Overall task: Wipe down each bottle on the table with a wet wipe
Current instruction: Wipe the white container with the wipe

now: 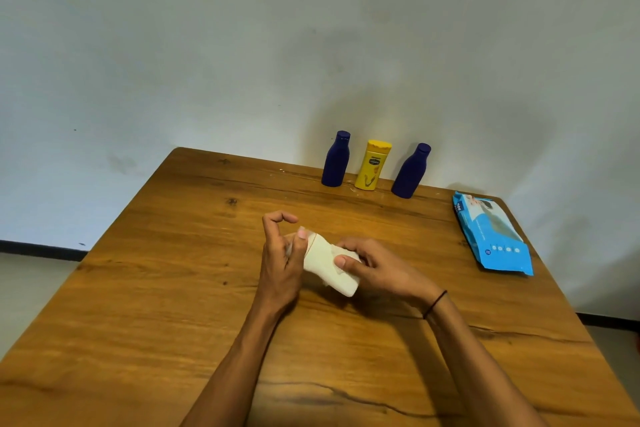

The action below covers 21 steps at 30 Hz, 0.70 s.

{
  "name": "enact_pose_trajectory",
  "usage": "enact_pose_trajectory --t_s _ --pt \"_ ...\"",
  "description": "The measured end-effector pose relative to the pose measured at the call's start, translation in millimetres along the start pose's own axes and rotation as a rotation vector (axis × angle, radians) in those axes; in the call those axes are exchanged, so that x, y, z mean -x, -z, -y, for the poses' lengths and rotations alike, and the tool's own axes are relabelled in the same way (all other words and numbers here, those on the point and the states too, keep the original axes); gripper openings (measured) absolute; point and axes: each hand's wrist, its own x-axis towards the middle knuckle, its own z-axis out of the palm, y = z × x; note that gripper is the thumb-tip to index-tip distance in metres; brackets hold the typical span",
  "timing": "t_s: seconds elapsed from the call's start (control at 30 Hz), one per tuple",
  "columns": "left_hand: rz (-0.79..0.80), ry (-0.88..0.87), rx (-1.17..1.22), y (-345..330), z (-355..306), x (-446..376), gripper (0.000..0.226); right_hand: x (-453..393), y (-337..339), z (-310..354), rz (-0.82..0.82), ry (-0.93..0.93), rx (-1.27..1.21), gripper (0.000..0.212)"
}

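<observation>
The wooden table takes up most of the room in front of me, pushed against the wall so the far edge works as a parking row. To the far right lies the blue pack of wet wipes, flat and within easy reach. Along the far edge stand three bottles, upright and slightly apart: a dark blue bottle, a yellow bottle, and a second dark blue bottle to its right, probably lined up either waiting for or finished with cleaning. Near the table's middle, the cream bottle is held tipped on its side just above the wood, so its whole body can be reached. The left hand steadies its cap end, thumb pressed against it, forefinger curled loosely above. The right hand grips the lower body, fingers bent round the wet wipe, though it blends with the bottle and its edges are hard to make out.
</observation>
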Motion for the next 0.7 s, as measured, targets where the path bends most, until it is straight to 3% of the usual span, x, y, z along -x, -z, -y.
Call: enact_pose_trajectory --t_s 0.13,0.2,0.33,0.4,0.57,0.7 --pt "0.026 0.004 -0.007 0 0 1 0.021 1 10 -3 0.071 -0.001 -0.066 0.025" --pt "0.053 0.007 -0.005 0 2 0 0.018 -1 5 3 -0.007 -0.011 -0.045 0.026" --pt "0.113 0.025 0.006 -6 6 3 0.019 -3 -17 13 -0.228 0.046 0.173 0.056" --pt "0.128 0.029 0.011 -8 7 5 0.020 -3 -25 14 -0.291 0.066 0.170 0.058" --pt "0.076 0.050 -0.014 -6 5 5 0.022 6 -9 7 -0.089 0.013 0.004 0.028" --pt "0.005 0.050 -0.018 -5 1 2 0.023 18 -3 -1 -0.059 0.055 -0.181 0.033"
